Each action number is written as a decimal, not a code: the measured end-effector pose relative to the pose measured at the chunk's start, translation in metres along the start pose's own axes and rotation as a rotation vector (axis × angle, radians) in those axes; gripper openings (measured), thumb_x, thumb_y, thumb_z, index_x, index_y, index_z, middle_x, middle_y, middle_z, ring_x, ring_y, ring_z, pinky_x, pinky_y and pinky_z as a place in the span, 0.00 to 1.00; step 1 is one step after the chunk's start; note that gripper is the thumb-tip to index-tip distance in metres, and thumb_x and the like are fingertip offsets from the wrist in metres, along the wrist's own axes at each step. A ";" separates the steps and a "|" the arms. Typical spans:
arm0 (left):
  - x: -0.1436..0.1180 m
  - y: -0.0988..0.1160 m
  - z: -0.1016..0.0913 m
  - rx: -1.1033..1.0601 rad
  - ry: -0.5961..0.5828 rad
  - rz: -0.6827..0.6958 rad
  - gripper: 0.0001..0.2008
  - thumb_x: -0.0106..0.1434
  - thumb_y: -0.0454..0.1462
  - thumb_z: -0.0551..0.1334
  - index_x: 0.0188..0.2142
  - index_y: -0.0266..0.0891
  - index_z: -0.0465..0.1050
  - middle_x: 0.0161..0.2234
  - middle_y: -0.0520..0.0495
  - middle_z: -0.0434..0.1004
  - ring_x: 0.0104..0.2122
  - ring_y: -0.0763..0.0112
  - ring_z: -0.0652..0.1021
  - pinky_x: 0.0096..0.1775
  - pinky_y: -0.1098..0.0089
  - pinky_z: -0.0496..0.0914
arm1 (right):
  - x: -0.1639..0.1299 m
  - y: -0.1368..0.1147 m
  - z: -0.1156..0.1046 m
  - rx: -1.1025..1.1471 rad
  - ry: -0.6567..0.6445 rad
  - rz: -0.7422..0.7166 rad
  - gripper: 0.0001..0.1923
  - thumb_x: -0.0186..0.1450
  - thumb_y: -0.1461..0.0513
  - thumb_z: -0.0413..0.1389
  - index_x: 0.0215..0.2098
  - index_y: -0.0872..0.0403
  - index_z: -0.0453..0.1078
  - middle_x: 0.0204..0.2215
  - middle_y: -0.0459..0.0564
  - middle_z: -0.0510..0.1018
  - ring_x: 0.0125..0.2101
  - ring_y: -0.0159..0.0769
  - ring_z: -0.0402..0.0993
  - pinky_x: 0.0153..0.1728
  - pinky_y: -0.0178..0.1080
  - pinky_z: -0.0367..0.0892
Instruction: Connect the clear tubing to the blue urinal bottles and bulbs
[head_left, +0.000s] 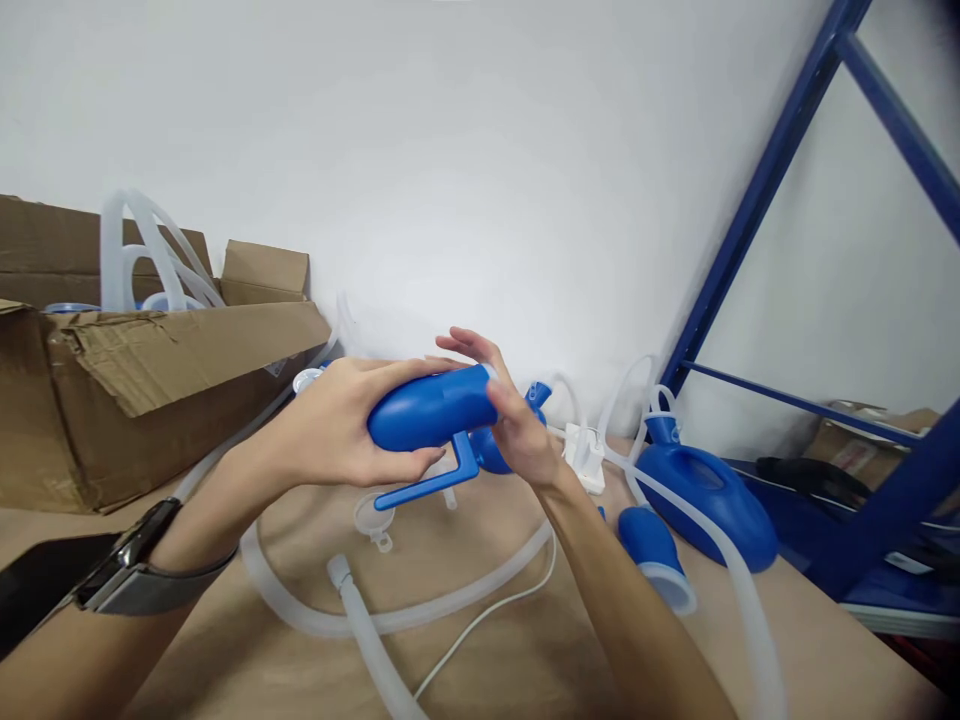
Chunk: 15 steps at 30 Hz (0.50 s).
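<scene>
My left hand (pixel 330 420) is wrapped round a blue plastic urinal cup (pixel 431 408), thumb below and fingers over the top. An angled blue handle (pixel 427 488) hangs beneath the cup. At the cup's pale-rimmed right end is my right hand (pixel 517 425), its thumb by the rim and its fingers stretched out above. Behind that hand a blue urinal bottle (pixel 491 452) is partly hidden. A translucent round cap (pixel 373 516) with a tab lies below the handle. Nearer to me, a translucent hose (pixel 364 625) ends in a connector (pixel 340 570).
An open cardboard box (pixel 172 420) with translucent hoses (pixel 154 240) stands at left. On the right are a blue bottle (pixel 705 500), another blue cup (pixel 651 540) and a white power strip (pixel 583 455). A white cable (pixel 487 615) crosses the table. Blue shelving (pixel 757 190) borders the right.
</scene>
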<state>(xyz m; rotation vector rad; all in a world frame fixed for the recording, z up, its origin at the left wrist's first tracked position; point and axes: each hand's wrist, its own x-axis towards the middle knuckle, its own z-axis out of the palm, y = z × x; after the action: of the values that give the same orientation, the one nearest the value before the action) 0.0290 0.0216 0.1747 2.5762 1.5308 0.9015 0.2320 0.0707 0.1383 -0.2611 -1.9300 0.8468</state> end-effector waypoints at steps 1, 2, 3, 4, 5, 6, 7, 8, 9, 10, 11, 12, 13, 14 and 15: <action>0.002 -0.003 0.002 0.018 -0.008 -0.001 0.40 0.50 0.61 0.60 0.61 0.57 0.62 0.55 0.60 0.76 0.41 0.96 0.77 0.43 0.93 0.65 | 0.001 0.000 -0.002 -0.045 0.002 0.050 0.32 0.70 0.44 0.51 0.65 0.49 0.54 0.65 0.55 0.62 0.66 0.44 0.59 0.64 0.51 0.60; 0.004 -0.006 0.005 0.033 -0.016 -0.001 0.40 0.50 0.62 0.58 0.62 0.59 0.60 0.56 0.60 0.75 0.42 0.95 0.77 0.44 0.92 0.65 | 0.002 0.000 -0.005 -0.096 0.000 0.103 0.32 0.69 0.45 0.54 0.65 0.49 0.55 0.62 0.55 0.64 0.63 0.43 0.62 0.62 0.49 0.63; 0.007 -0.009 0.008 0.046 -0.023 0.002 0.40 0.51 0.63 0.57 0.63 0.60 0.58 0.58 0.60 0.74 0.44 0.94 0.77 0.44 0.92 0.64 | 0.002 0.001 -0.009 -0.147 -0.006 0.147 0.33 0.68 0.46 0.56 0.64 0.50 0.55 0.59 0.55 0.66 0.60 0.42 0.66 0.59 0.47 0.66; 0.010 -0.013 0.012 0.057 -0.034 0.008 0.42 0.51 0.64 0.56 0.64 0.60 0.56 0.59 0.59 0.73 0.44 0.92 0.77 0.43 0.92 0.63 | 0.002 0.001 -0.014 -0.199 -0.011 0.178 0.33 0.66 0.47 0.59 0.63 0.50 0.57 0.57 0.55 0.67 0.55 0.41 0.69 0.56 0.46 0.68; 0.013 -0.016 0.017 0.065 -0.056 0.012 0.45 0.50 0.66 0.55 0.66 0.59 0.52 0.59 0.56 0.73 0.43 0.91 0.77 0.41 0.91 0.61 | 0.002 0.002 -0.020 -0.256 -0.011 0.199 0.34 0.65 0.47 0.61 0.63 0.51 0.58 0.55 0.54 0.68 0.50 0.40 0.71 0.53 0.45 0.70; 0.017 -0.020 0.022 0.066 -0.091 0.012 0.48 0.49 0.67 0.53 0.67 0.57 0.50 0.56 0.53 0.75 0.41 0.91 0.77 0.39 0.91 0.59 | 0.001 0.004 -0.025 -0.314 -0.005 0.214 0.34 0.63 0.48 0.63 0.61 0.51 0.59 0.53 0.54 0.68 0.46 0.38 0.72 0.50 0.44 0.71; 0.020 -0.023 0.026 0.056 -0.139 0.004 0.50 0.49 0.68 0.52 0.68 0.56 0.48 0.52 0.51 0.78 0.38 0.91 0.76 0.37 0.91 0.57 | 0.000 0.006 -0.031 -0.362 0.003 0.230 0.34 0.62 0.48 0.64 0.60 0.51 0.60 0.52 0.53 0.68 0.43 0.36 0.72 0.47 0.43 0.72; 0.023 -0.026 0.031 0.038 -0.193 -0.009 0.50 0.49 0.68 0.51 0.68 0.55 0.48 0.47 0.50 0.80 0.36 0.92 0.75 0.36 0.91 0.56 | -0.001 0.007 -0.036 -0.399 0.012 0.250 0.34 0.62 0.48 0.65 0.59 0.51 0.60 0.50 0.52 0.69 0.40 0.35 0.72 0.43 0.42 0.73; 0.025 -0.029 0.036 0.011 -0.244 -0.021 0.49 0.50 0.68 0.50 0.68 0.56 0.49 0.43 0.51 0.80 0.34 0.93 0.73 0.36 0.92 0.56 | -0.002 0.009 -0.040 -0.423 0.020 0.269 0.33 0.62 0.48 0.65 0.58 0.51 0.60 0.49 0.51 0.69 0.38 0.34 0.71 0.40 0.41 0.73; 0.027 -0.030 0.040 -0.021 -0.283 -0.027 0.47 0.50 0.68 0.50 0.67 0.57 0.50 0.41 0.52 0.80 0.33 0.94 0.73 0.36 0.92 0.57 | -0.003 0.010 -0.043 -0.434 0.020 0.285 0.32 0.62 0.48 0.65 0.57 0.51 0.60 0.49 0.51 0.69 0.37 0.33 0.71 0.37 0.40 0.73; 0.028 -0.031 0.043 -0.056 -0.302 -0.025 0.46 0.51 0.67 0.50 0.66 0.57 0.52 0.41 0.52 0.80 0.33 0.95 0.73 0.36 0.93 0.59 | -0.003 0.011 -0.044 -0.440 0.019 0.291 0.31 0.62 0.48 0.64 0.56 0.51 0.60 0.48 0.50 0.70 0.36 0.33 0.71 0.36 0.39 0.73; 0.029 -0.031 0.046 -0.092 -0.300 -0.017 0.45 0.51 0.67 0.50 0.66 0.57 0.53 0.45 0.52 0.80 0.35 0.95 0.73 0.37 0.93 0.60 | -0.003 0.011 -0.044 -0.447 0.021 0.290 0.30 0.62 0.48 0.64 0.55 0.51 0.61 0.47 0.50 0.70 0.36 0.34 0.71 0.36 0.40 0.73; 0.029 -0.030 0.048 -0.130 -0.280 -0.008 0.45 0.52 0.66 0.50 0.66 0.55 0.53 0.50 0.52 0.78 0.37 0.94 0.75 0.38 0.93 0.62 | -0.002 0.010 -0.043 -0.455 0.027 0.283 0.29 0.62 0.48 0.64 0.54 0.51 0.63 0.47 0.50 0.71 0.37 0.35 0.72 0.37 0.40 0.73; 0.029 -0.029 0.050 -0.170 -0.248 -0.002 0.45 0.53 0.65 0.50 0.67 0.53 0.52 0.55 0.51 0.75 0.41 0.93 0.76 0.40 0.93 0.65 | -0.001 0.009 -0.041 -0.458 0.041 0.269 0.27 0.62 0.48 0.64 0.54 0.52 0.64 0.47 0.51 0.71 0.40 0.36 0.72 0.39 0.41 0.73; 0.028 -0.027 0.050 -0.213 -0.211 -0.001 0.44 0.54 0.64 0.50 0.67 0.52 0.52 0.60 0.51 0.71 0.46 0.91 0.77 0.43 0.92 0.68 | 0.000 0.008 -0.038 -0.452 0.059 0.249 0.27 0.63 0.49 0.63 0.54 0.52 0.65 0.48 0.52 0.72 0.43 0.38 0.73 0.43 0.42 0.73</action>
<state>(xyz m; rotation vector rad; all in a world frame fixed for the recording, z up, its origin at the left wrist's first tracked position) 0.0411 0.0724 0.1379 2.4304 1.3044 0.7207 0.2628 0.0938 0.1435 -0.8009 -2.0419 0.5397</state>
